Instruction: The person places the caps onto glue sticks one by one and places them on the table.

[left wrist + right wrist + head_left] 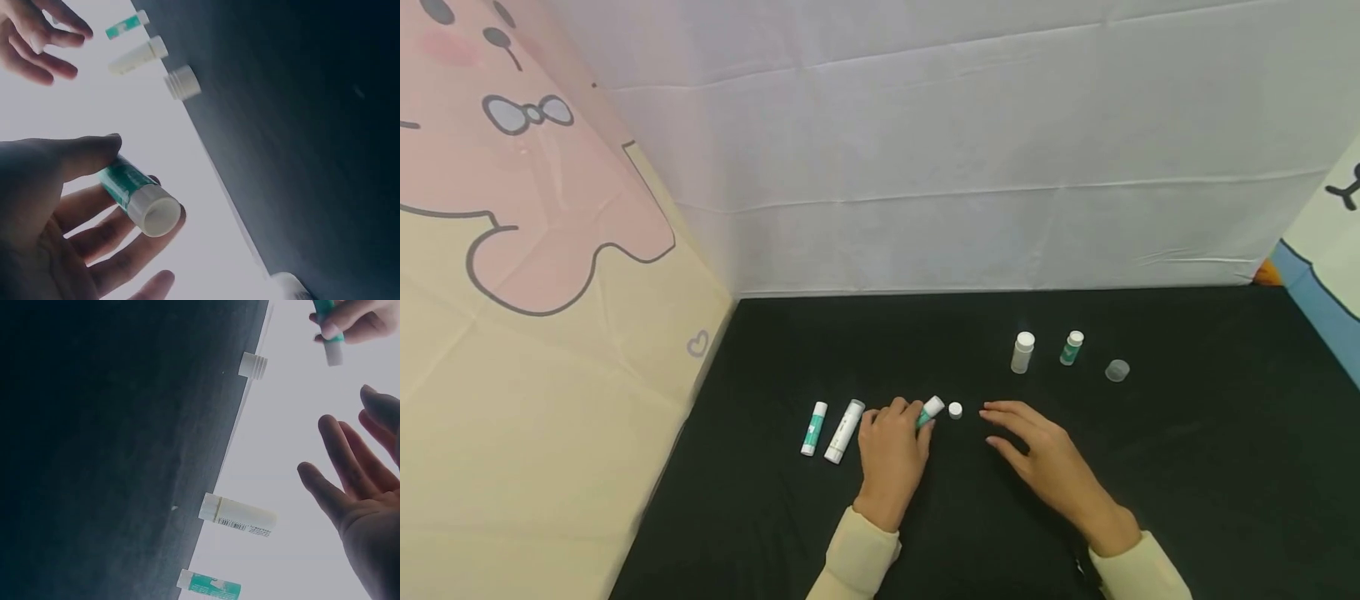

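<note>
My left hand (892, 450) grips a green-and-white glue stick (932, 407) between thumb and fingers; its pale round end (161, 216) faces the camera in the left wrist view. Just right of it a small white ridged cap (955, 410) sits on the black table. Beyond that cap is my right hand (1037, 450), fingers spread and relaxed, holding nothing. To the left of my left hand lie a larger white glue stick (845, 432) and a smaller green-and-white one (813, 428), both lengthwise.
Toward the back right stand a white glue stick (1022, 352) and a short green one (1071, 348). A translucent cap (1117, 371) is to their right. Pale cloth walls border the black tabletop (1210, 467) at the back and sides.
</note>
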Action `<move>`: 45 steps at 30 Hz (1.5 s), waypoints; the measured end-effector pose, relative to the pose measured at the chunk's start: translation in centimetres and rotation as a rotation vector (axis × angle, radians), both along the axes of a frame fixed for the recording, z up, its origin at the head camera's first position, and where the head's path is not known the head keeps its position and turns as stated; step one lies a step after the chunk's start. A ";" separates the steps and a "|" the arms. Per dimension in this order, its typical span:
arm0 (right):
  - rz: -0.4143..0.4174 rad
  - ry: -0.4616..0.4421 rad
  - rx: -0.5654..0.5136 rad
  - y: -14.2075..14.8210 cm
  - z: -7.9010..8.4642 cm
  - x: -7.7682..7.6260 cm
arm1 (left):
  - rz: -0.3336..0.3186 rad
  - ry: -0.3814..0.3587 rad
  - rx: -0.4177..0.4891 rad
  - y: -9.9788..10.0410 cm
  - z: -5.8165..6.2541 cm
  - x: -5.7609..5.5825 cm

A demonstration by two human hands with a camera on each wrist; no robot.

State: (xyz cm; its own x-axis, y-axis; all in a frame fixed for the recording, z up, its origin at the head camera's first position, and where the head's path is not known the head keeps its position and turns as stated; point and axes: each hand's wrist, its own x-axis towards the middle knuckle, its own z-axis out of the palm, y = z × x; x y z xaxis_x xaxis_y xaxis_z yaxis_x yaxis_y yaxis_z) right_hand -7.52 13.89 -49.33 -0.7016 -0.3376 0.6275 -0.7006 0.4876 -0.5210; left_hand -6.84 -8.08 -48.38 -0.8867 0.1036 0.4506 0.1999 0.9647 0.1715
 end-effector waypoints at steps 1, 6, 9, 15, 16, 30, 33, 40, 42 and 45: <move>0.001 -0.001 0.003 0.0 0.0 0.0 | 0.016 -0.008 0.003 -0.2 -0.1 0.0; -0.010 -0.019 0.020 0.0 -0.2 0.1 | 0.076 -0.055 0.014 -1.3 -0.3 -0.2; -0.021 -0.037 0.033 0.0 -0.2 0.1 | 0.106 -0.086 0.015 -1.7 -0.4 -0.3; -0.026 -0.054 0.041 -0.1 -0.2 0.0 | 0.153 -0.125 0.018 -2.4 -0.7 -0.5; -0.026 -0.052 0.042 -0.1 -0.2 0.0 | 0.159 -0.128 0.017 -2.5 -0.8 -0.5; -0.029 -0.107 0.085 -0.5 0.0 -0.6 | 0.231 -0.167 -0.073 -3.3 -1.4 -0.3; -0.025 -0.109 0.088 -0.6 0.1 -0.8 | 0.241 -0.170 -0.081 -3.4 -1.5 -0.3; -0.019 -0.111 0.097 -0.6 0.0 -1.2 | 0.256 -0.176 -0.082 -3.6 -1.6 -0.5; -0.020 -0.110 0.097 -0.5 0.0 -1.3 | 0.260 -0.177 -0.086 -3.7 -1.6 -0.5; -0.027 -0.111 0.098 -0.3 0.0 -1.5 | 0.265 -0.179 -0.092 -3.8 -1.6 -0.6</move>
State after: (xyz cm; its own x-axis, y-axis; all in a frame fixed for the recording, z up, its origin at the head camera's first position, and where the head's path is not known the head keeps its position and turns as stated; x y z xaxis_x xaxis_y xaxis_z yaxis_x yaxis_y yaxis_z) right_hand -9.03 13.57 -49.34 -0.7747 -0.3736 0.5102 -0.6271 0.5580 -0.5435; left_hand -7.43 -11.84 -50.01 -0.9524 -0.1084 0.2848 -0.0858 0.9922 0.0909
